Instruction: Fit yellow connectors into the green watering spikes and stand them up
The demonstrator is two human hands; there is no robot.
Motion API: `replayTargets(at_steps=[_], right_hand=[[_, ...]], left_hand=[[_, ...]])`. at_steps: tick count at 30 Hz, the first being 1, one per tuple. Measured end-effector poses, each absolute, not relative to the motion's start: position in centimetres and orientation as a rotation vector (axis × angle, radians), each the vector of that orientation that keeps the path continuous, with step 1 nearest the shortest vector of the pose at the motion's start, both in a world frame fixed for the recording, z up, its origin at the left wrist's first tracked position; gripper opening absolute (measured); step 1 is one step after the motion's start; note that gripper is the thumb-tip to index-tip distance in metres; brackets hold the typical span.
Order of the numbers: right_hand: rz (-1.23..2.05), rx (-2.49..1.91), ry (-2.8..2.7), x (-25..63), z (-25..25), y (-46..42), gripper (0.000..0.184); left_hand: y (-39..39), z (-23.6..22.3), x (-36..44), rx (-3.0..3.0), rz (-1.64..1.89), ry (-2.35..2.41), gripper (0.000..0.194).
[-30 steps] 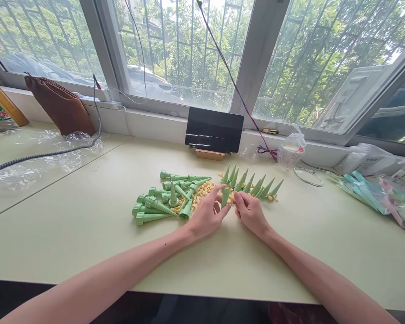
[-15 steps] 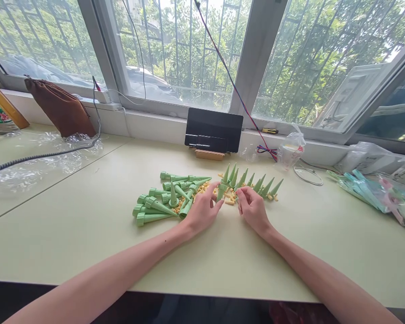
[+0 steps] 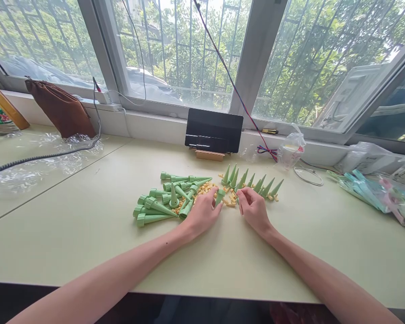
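My left hand (image 3: 205, 208) holds a green plastic watering spike (image 3: 219, 195) between thumb and fingers, its wide end up. To the right, my right hand (image 3: 252, 204) is closed in a pinch with thumb and forefinger together; whatever it holds is too small or hidden to make out. Small yellow plastic pieces (image 3: 230, 198) lie between and behind the hands. Left of my left hand is a pile of green spikes (image 3: 158, 205), most on their sides, one upright. Beyond my right hand, several green spikes (image 3: 258, 183) stand in a slanting row, points up.
A black tablet (image 3: 214, 130) leans on a stand by the window. A brown pouch (image 3: 60, 108) and clear plastic wrap (image 3: 64, 157) are at the left. On the right lie a coiled white cable (image 3: 308, 176) and bags of coloured pieces (image 3: 374, 193).
The spike in my left hand has come down and slightly left, changing its tilt on the way. My right hand has shifted slightly right, away from the spike, its fingers still pinched.
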State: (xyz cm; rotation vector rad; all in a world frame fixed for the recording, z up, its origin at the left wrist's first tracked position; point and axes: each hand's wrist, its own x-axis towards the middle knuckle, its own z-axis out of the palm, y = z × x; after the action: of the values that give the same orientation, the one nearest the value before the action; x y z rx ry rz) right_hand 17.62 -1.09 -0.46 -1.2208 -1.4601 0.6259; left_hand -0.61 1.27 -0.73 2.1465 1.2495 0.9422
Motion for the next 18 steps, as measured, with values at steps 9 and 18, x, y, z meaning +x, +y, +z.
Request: replayTargets(at_steps=[9, 18], right_hand=[[0.586, -1.233, -1.522, 17.7, -0.3, -1.1, 0.026], [0.516, -1.006, -1.842, 17.1, 0.1, -2.3, 0.016]], left_hand=[[0.6, 0.0, -0.3, 1.996, 1.001, 1.206, 0.045], [0.0, 1.4, -0.3, 1.506, 0.990, 1.089, 0.038]])
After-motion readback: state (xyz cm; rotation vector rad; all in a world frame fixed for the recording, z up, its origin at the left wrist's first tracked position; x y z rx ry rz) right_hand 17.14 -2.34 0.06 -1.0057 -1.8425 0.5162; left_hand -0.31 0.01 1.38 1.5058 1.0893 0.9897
